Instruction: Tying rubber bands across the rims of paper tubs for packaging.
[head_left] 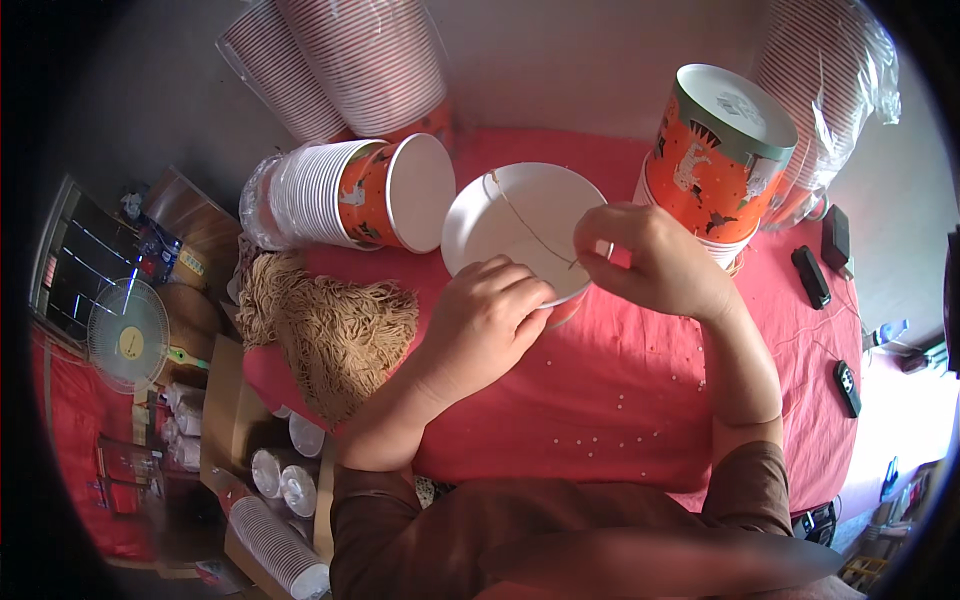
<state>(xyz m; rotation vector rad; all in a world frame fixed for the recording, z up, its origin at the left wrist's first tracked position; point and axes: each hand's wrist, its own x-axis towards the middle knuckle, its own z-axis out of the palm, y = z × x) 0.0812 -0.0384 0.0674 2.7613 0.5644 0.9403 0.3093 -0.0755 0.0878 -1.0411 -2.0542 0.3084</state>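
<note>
A round white-lined paper bucket [470,225] stands in front of me, its open mouth facing up. My left hand [490,315] is closed on its near rim. A thin brown cord [527,224] runs from the bucket's far rim across the opening toward my right hand [645,260]. That hand is at the right side of the rim, its thumb and fingers pinched on the cord's near end. To the left of my left hand lies a thick bundle of tan cords [345,335].
A nested stack of orange printed buckets [365,195] lies at the back left. Another stack [715,165] stands upside down at right. Wrapped stacks [365,60] rise behind. White beads [620,408] dot the red cloth [590,370]. Black devices [810,278] lie at right; a carton [232,400] stands left.
</note>
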